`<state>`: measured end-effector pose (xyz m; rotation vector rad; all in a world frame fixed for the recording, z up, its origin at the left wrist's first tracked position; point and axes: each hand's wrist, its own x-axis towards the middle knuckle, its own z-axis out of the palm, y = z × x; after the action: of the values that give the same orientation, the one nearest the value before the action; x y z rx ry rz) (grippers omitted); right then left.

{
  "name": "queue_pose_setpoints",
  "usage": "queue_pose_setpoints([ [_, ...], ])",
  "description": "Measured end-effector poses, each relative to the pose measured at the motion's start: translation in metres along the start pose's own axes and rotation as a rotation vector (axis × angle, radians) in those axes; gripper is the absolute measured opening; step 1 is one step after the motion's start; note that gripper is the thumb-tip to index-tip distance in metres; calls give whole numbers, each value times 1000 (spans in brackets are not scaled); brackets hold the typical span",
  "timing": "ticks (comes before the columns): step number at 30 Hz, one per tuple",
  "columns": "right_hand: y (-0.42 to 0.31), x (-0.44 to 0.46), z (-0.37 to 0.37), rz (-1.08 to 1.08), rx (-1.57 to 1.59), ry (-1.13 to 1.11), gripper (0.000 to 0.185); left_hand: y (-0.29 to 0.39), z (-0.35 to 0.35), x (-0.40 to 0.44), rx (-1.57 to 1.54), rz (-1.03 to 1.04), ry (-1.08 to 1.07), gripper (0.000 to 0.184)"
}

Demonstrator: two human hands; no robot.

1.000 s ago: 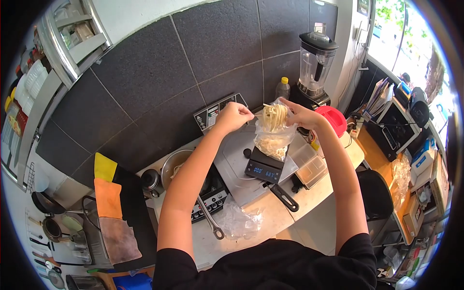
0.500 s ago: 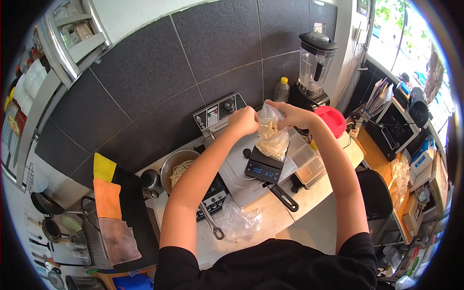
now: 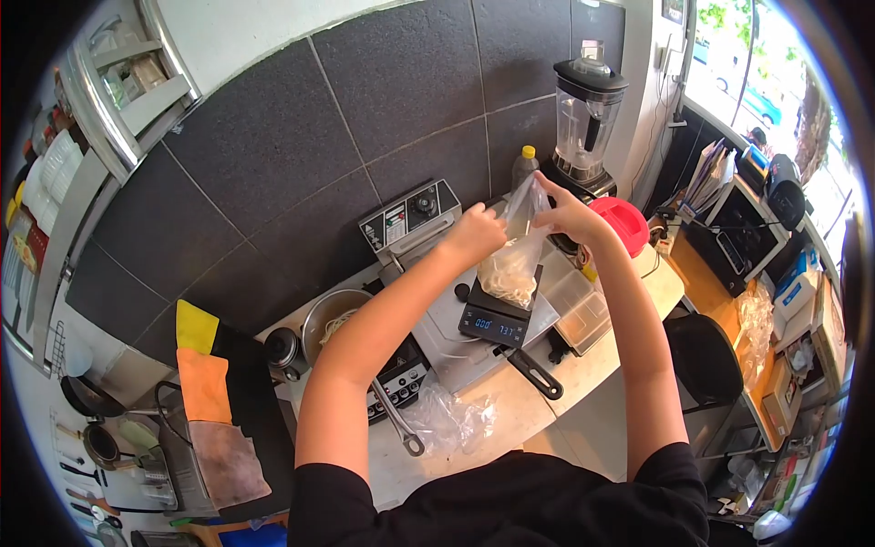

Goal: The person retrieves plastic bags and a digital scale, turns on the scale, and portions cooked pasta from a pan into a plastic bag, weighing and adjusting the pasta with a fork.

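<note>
A clear plastic bag (image 3: 521,239) with pale noodles (image 3: 508,281) at its bottom rests on a black digital scale (image 3: 493,319) with a lit blue display. My right hand (image 3: 567,215) grips the upper right side of the bag, thumb and fingers at its raised rim. My left hand (image 3: 478,232) is closed at the bag's left edge, fingers curled in; the fingertips are partly hidden. Left of my forearm, more noodles (image 3: 335,325) lie in a metal pan (image 3: 316,314), partly covered by the arm.
A flat-lidded steel appliance (image 3: 437,342) lies under the scale. A black handle (image 3: 535,374) juts toward me. Crumpled plastic (image 3: 448,419) is on the counter. Right stand a clear container (image 3: 583,319), a red lid (image 3: 622,226), a yellow-capped bottle (image 3: 525,164) and a blender (image 3: 588,123).
My left hand has moved slightly right and down, and the bag is stretched taller, its rim pulled up by my right hand. The scale's right-hand number has risen.
</note>
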<state>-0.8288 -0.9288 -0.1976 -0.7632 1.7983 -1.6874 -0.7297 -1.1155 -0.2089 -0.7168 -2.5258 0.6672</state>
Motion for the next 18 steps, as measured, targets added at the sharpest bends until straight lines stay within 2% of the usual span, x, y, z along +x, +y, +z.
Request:
queue_pose_setpoints([
  [2,-2,-8,0,39,-81,28,90,-7,-19,-3,7,84,179,6],
  [4,-8,-22,0,25,-389,66,89,-10,-15,-8,-22,66,171,6],
  [8,-2,-32,-3,11,-417,63,89,-13,-14,-19,-104,-25,234,7],
  [10,17,-25,-13,-390,-904,196,87,-12,-15,-23,-127,-33,206,7],
  [12,16,-30,-15,-344,-906,202,87,-11,-16,-25,-152,-54,183,6],
  [14,5,-40,-5,-126,-850,113,84,-12,-24,-25,-359,-200,296,5],
  [17,23,-38,-9,-141,-988,155,78,-17,-27,-31,-377,-280,206,3],
  [18,28,-37,-12,-139,-988,156,78,-19,-24,-32,-383,-320,280,4],
])
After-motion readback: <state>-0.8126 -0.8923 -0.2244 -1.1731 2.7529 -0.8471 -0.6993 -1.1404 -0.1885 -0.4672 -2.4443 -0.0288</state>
